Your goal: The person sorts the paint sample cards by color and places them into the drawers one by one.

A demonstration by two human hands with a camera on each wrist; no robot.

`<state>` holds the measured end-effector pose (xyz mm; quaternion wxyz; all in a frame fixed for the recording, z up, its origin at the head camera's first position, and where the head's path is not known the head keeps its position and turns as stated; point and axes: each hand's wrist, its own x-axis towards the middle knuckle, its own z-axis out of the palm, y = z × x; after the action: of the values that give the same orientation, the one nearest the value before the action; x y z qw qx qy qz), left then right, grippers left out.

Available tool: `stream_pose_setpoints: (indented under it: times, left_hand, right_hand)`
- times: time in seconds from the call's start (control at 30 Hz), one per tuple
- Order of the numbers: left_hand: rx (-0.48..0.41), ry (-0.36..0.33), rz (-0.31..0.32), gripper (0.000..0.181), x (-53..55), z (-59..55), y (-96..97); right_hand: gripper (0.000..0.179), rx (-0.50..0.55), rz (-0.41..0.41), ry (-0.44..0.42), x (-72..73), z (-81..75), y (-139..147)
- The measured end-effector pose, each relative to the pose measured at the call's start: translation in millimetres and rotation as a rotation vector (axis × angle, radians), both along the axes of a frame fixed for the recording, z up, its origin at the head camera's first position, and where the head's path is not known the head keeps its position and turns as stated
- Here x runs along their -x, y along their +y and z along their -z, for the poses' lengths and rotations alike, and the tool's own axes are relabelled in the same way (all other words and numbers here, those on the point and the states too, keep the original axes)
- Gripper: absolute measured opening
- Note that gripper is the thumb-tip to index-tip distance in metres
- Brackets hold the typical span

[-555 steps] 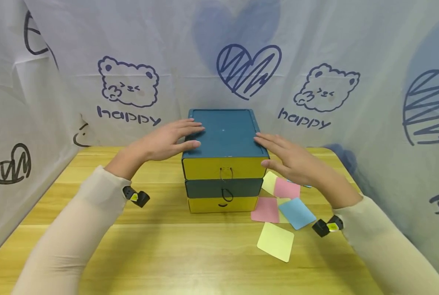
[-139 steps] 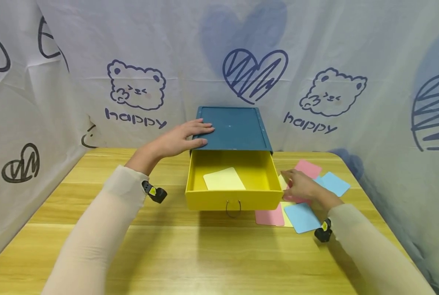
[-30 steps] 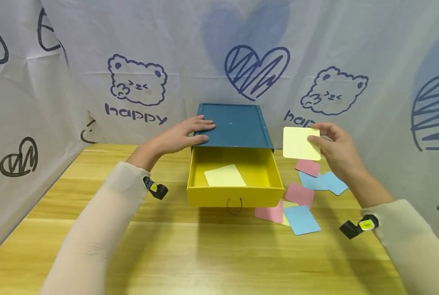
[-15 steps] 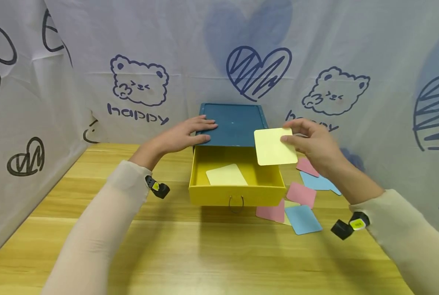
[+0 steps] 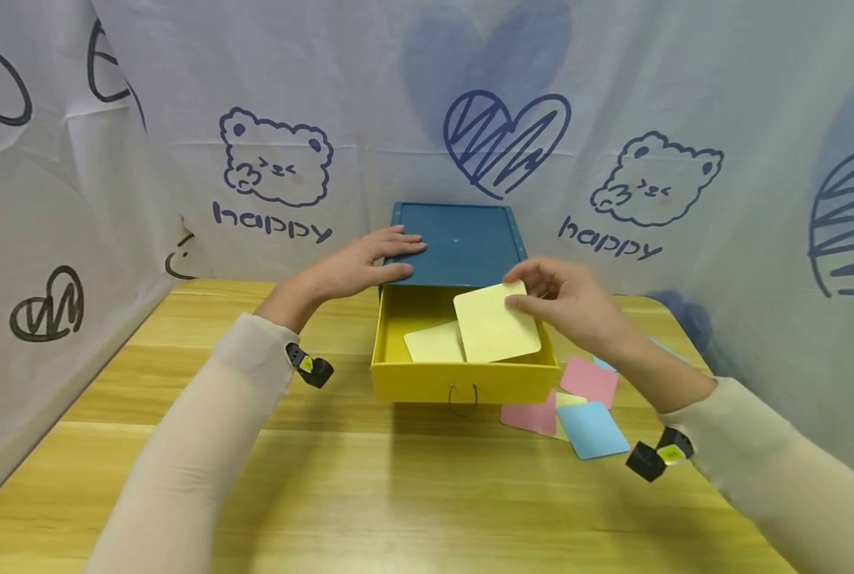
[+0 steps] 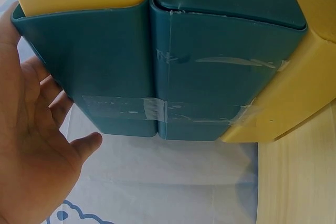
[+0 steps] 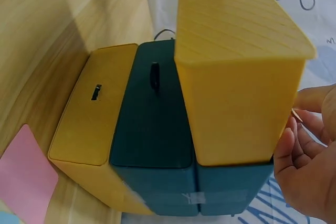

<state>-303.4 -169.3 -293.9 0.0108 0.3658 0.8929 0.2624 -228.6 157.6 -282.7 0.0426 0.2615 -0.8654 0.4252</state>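
Observation:
In the head view my left hand (image 5: 358, 267) rests on the left edge of the blue box top (image 5: 462, 243), its fingers laid out straight. The top yellow drawer (image 5: 427, 385) is pulled out of that box. Above its right half my right hand (image 5: 577, 307) pinches a square yellow paper card (image 5: 494, 327) by its upper right corner, between thumb and fingers. The card tilts down into the drawer and overlaps another yellow card (image 5: 432, 344) lying inside. In the right wrist view, the fingers are beside the drawer's side wall (image 7: 244, 114); little of the card shows there.
Below are a dark green drawer (image 7: 155, 124) and a yellow drawer (image 7: 94, 114), both pushed in. Right of the box on the wooden table (image 5: 369, 494) lie pink cards (image 5: 590, 383), a blue card (image 5: 594, 430) and a partly covered yellow one (image 5: 568, 401). Cloth hangs behind.
Since the earliest frame the top drawer has been pulled out and a yellow card put inside. My right hand has brought another yellow card left and down into the drawer; my left hand stays put.

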Motion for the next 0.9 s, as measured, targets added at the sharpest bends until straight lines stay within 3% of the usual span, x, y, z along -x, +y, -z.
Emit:
stream_pose_setpoints:
  times: [0.23, 0.53, 0.73, 0.9]
  left_hand:
    - [0.006, -0.006, 0.002, 0.053, 1.0, 2.6, 0.0]
    - [0.002, -0.007, 0.001, 0.053, 0.4, 0.7, 1.6]
    - [0.002, -0.004, -0.001, 0.052, 0.4, 0.7, 1.1]
    - [-0.001, 0.0, 0.004, 0.053, 2.1, 1.7, -0.2]
  right_hand:
    - [0.025, -0.048, 0.01, 0.016, -2.5, 0.5, 3.4]
    - [0.027, 0.009, 0.077, -0.006, -2.1, 14.2, 38.2]
    - [0.027, -0.015, 0.09, -0.023, -2.1, 30.5, 62.4]
    - [0.029, -0.081, 0.11, -0.047, -0.7, 54.4, 79.1]
